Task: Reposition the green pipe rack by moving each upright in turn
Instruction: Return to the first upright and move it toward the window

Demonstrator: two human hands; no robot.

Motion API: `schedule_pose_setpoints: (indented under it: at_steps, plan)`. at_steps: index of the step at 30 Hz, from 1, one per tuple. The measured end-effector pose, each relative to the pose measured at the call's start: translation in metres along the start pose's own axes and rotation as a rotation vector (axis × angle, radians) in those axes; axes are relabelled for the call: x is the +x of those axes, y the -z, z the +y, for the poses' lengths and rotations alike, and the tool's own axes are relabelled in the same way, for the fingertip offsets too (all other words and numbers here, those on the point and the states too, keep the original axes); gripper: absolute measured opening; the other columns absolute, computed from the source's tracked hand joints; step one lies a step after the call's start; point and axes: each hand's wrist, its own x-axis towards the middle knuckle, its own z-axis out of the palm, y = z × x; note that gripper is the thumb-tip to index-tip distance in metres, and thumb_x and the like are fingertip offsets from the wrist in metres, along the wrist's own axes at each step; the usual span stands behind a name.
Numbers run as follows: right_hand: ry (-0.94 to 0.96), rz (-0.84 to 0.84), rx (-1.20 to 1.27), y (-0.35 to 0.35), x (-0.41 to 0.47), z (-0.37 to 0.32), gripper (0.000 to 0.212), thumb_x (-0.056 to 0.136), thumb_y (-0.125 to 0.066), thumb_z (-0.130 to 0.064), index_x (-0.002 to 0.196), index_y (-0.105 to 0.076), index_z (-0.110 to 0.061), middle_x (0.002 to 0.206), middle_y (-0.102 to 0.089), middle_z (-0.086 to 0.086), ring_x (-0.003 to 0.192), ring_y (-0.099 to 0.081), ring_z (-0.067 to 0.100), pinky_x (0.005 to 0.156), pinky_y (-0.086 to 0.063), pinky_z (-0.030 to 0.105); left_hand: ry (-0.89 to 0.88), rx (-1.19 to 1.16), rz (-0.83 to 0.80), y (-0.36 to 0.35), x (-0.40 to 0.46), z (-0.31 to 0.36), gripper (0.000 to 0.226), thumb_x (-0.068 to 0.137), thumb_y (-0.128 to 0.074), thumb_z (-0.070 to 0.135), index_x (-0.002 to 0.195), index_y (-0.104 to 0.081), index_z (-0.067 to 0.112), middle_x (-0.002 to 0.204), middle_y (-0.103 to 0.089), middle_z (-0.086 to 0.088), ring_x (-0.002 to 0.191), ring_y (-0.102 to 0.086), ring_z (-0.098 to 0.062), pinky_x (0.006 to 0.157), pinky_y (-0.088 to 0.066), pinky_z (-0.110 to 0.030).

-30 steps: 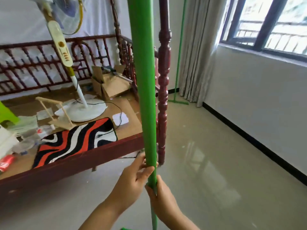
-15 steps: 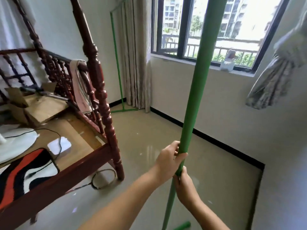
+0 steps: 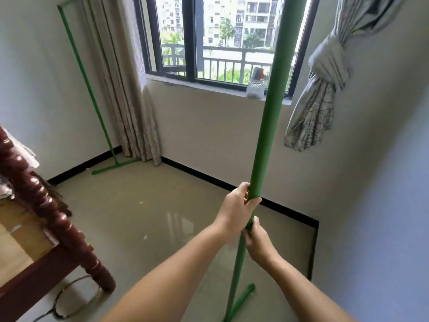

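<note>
The near green upright point(image 3: 269, 117) of the pipe rack rises through the middle of the view, leaning to the right at the top. My left hand point(image 3: 236, 211) is wrapped around it where the thick sleeve ends. My right hand point(image 3: 257, 242) grips the thinner pipe just below. Its green foot bar point(image 3: 241, 300) lies on the floor at the bottom. The far upright point(image 3: 86, 82) stands in the left corner by the curtain, with its own foot bar point(image 3: 113, 167) on the floor.
A dark red wooden bed frame post point(image 3: 58, 224) juts in at the lower left. A racket point(image 3: 69, 300) lies under it. A window sill holds a jar point(image 3: 255, 88). A knotted curtain point(image 3: 322, 89) hangs at the right, close to the wall.
The view has swung to the right, away from the bed and toward the window wall. The near upright, held in both hands, has moved with me and now leans right.
</note>
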Motion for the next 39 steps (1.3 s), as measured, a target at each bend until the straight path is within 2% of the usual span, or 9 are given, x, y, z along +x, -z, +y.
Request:
schedule_pose_setpoints:
  at_steps: [7, 10, 16, 20, 23, 27, 31, 35, 39]
  plan:
    - [-0.030, 0.040, -0.025, 0.054, 0.085, 0.026, 0.015, 0.090, -0.046, -0.019, 0.103, -0.043, -0.012, 0.095, -0.062, 0.010, 0.086, -0.059, 0.028, 0.078, -0.050, 0.046, 0.012, -0.011, -0.053, -0.048, 0.096, 0.004, 0.017, 0.086, -0.057, 0.023, 0.101, -0.053, 0.015, 0.086, -0.059, -0.004, 0.083, -0.062, -0.026, 0.080, -0.053, -0.038]
    - [-0.044, 0.066, -0.023, 0.073, 0.118, 0.034, 0.017, 0.090, -0.046, -0.019, 0.105, -0.043, -0.013, 0.096, -0.062, 0.009, 0.086, -0.058, 0.027, 0.074, -0.047, 0.041, -0.017, 0.015, -0.073, -0.064, 0.134, 0.005, 0.016, 0.086, -0.057, 0.024, 0.099, -0.053, 0.016, 0.084, -0.058, -0.003, 0.081, -0.061, -0.025, 0.078, -0.052, -0.035]
    - [-0.078, 0.174, -0.038, 0.126, 0.194, 0.059, 0.007, 0.089, -0.046, -0.014, 0.094, -0.042, -0.012, 0.091, -0.062, 0.011, 0.082, -0.058, 0.024, 0.073, -0.047, 0.040, -0.070, 0.038, -0.167, -0.112, 0.227, 0.011, 0.015, 0.086, -0.057, 0.026, 0.093, -0.049, 0.014, 0.082, -0.058, -0.004, 0.081, -0.061, -0.029, 0.080, -0.053, -0.046]
    - [-0.105, 0.231, -0.019, 0.163, 0.250, 0.077, 0.007, 0.090, -0.047, -0.012, 0.096, -0.043, -0.013, 0.090, -0.059, 0.001, 0.086, -0.057, 0.019, 0.071, -0.042, 0.027, -0.099, 0.066, -0.241, -0.151, 0.296, 0.014, 0.018, 0.086, -0.056, 0.028, 0.093, -0.047, 0.014, 0.092, -0.062, -0.012, 0.084, -0.061, -0.031, 0.079, -0.054, -0.048]
    - [-0.111, 0.246, -0.036, 0.192, 0.289, 0.090, 0.011, 0.090, -0.046, -0.010, 0.097, -0.040, -0.015, 0.088, -0.053, -0.003, 0.084, -0.051, 0.014, 0.058, -0.037, 0.011, -0.117, 0.081, -0.263, -0.179, 0.344, 0.016, 0.018, 0.085, -0.056, 0.030, 0.091, -0.047, 0.015, 0.093, -0.062, -0.012, 0.084, -0.061, -0.031, 0.079, -0.053, -0.048]
    - [-0.118, 0.242, -0.078, 0.242, 0.342, 0.116, 0.019, 0.090, -0.047, -0.011, 0.108, -0.042, -0.006, 0.092, -0.054, 0.003, 0.088, -0.054, 0.020, 0.068, -0.036, 0.022, -0.135, 0.083, -0.274, -0.223, 0.402, 0.029, 0.020, 0.084, -0.058, 0.029, 0.090, -0.047, 0.013, 0.093, -0.062, -0.012, 0.084, -0.060, -0.030, 0.079, -0.052, -0.047]
    - [-0.125, 0.223, -0.081, 0.294, 0.393, 0.148, 0.018, 0.089, -0.049, -0.011, 0.106, -0.043, -0.009, 0.097, -0.059, 0.008, 0.096, -0.058, 0.023, 0.076, -0.041, 0.025, -0.124, 0.093, -0.243, -0.272, 0.456, 0.041, 0.022, 0.083, -0.059, 0.029, 0.088, -0.046, 0.012, 0.090, -0.064, -0.012, 0.082, -0.061, -0.030, 0.077, -0.053, -0.046]
    - [-0.117, 0.176, -0.073, 0.341, 0.442, 0.172, 0.031, 0.089, -0.049, -0.013, 0.118, -0.042, -0.007, 0.112, -0.061, 0.015, 0.102, -0.058, 0.024, 0.084, -0.044, 0.028, -0.086, 0.099, -0.227, -0.315, 0.507, 0.050, 0.019, 0.082, -0.059, 0.027, 0.087, -0.046, 0.014, 0.089, -0.064, -0.011, 0.082, -0.061, -0.029, 0.077, -0.053, -0.046]
    - [-0.129, 0.165, -0.140, 0.374, 0.484, 0.188, 0.036, 0.089, -0.049, -0.020, 0.123, -0.040, -0.013, 0.109, -0.063, 0.014, 0.100, -0.060, 0.027, 0.084, -0.049, 0.037, -0.069, 0.105, -0.208, -0.342, 0.551, 0.058, 0.015, 0.081, -0.057, 0.024, 0.084, -0.045, 0.015, 0.090, -0.064, -0.011, 0.081, -0.060, -0.030, 0.077, -0.053, -0.044]
